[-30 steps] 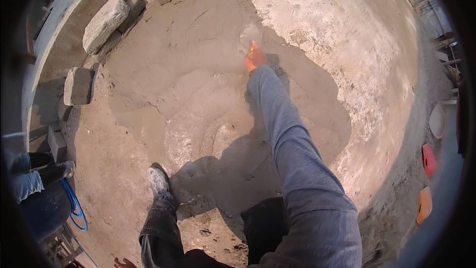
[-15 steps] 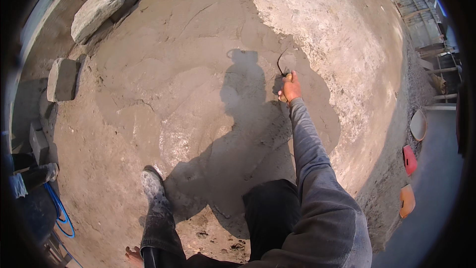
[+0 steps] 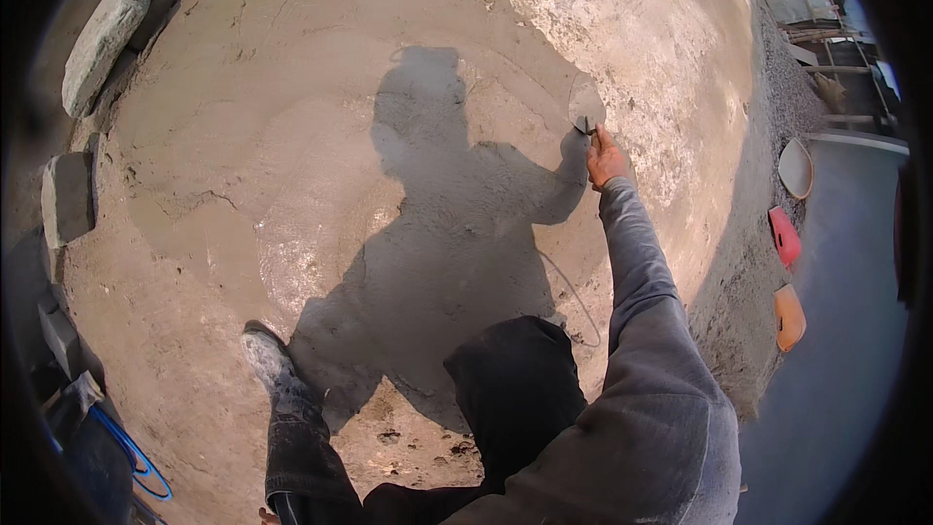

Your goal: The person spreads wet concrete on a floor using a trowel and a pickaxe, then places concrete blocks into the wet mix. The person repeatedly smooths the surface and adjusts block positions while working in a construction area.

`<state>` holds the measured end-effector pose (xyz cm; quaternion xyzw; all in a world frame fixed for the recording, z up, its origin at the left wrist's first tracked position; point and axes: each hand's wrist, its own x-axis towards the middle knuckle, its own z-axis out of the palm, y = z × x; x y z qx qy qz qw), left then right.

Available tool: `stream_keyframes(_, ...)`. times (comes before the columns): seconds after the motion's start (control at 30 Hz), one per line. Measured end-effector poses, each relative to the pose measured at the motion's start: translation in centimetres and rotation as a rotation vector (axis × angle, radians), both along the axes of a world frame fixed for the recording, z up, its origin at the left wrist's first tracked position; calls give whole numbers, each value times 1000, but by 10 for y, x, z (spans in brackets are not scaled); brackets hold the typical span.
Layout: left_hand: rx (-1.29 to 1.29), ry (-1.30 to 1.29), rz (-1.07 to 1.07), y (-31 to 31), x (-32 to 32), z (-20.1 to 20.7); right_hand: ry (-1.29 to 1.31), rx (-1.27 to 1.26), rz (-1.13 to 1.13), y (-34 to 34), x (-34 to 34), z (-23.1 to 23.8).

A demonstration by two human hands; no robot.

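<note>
Stone blocks [image 3: 99, 39] stacked at ten o'clock, just beside the edge of the wet screed. Further block [image 3: 68, 196] at nine o'clock, touching the rim of the mortar. Blue hose [image 3: 136, 452] coiled at seven o'clock, off the slab. Mortar-caked boot [image 3: 267, 360] planted at seven o'clock inside the worked area. Wet cement surface [image 3: 292, 165] spread from centre to eleven o'clock, glossy near the boot, matt elsewhere; dry pale ground [image 3: 632, 29] at one o'clock. Left hand: only a sliver at the lower edge, grip impossible to judge. Right hand [image 3: 607, 163] extended to two o'clock, fingers wrapped tight round the handle of a trowel [image 3: 586, 105], blade laid flat at the boundary between wet and dry. Red and orange pans [image 3: 785, 277] at three to four o'clock, well apart from the work.

Risks noted: long reach over fresh mortar, balance liable to shift and boot likely to gouge finished surface; blade edge tilted, likely to score a ridge; strong sun, likely early drying and cracking at the margin.
</note>
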<state>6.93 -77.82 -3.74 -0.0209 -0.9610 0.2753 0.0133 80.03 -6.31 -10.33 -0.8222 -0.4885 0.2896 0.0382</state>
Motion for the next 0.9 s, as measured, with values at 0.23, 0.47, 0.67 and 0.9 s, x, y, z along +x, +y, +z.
stream_keyframes(0.23, 97, -26, 11, 0, 13, -38, 376, 186, -670, -105, 57, -19)
stream_keyframes(0.47, 147, -71, -64, 18, -2, -58, 690, 142, 21, -11, -203, -20)
stream_keyframes(0.67, 178, -47, -24, -18, 14, -49, -174, 242, 792, 77, -218, -28)
stream_keyframes(0.9, 199, -59, 20, -38, 28, -52, 427, -204, 436, 46, -228, 28)
